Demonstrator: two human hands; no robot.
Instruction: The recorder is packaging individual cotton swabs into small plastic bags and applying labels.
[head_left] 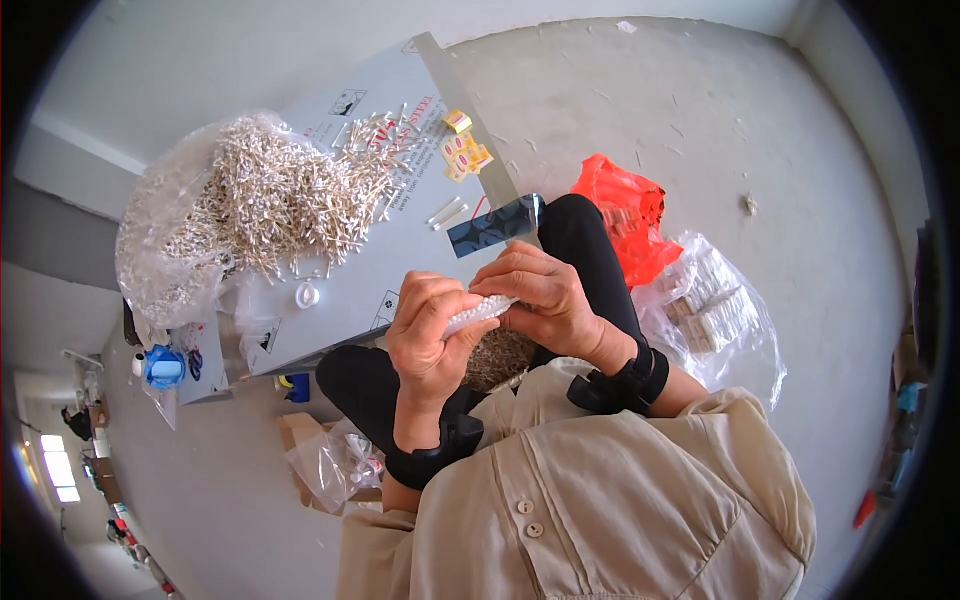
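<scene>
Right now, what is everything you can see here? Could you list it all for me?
Cotton swabs: a big heap, white, on an open clear bag atop the grey board.
Grey board: one, flat, in front of the person.
Yellow packets: a few, on the board's far end.
Dark strip: one, glossy, at the board's right edge.
Orange bag: one, on the floor at right.
Clear bag of small boxes: one, beside the orange bag.
Blue-capped container: one, on the floor at left.
Swab bundle: one, white, held between both hands.
Left hand: grips the bundle.
Right hand: grips the bundle's other end.
</scene>
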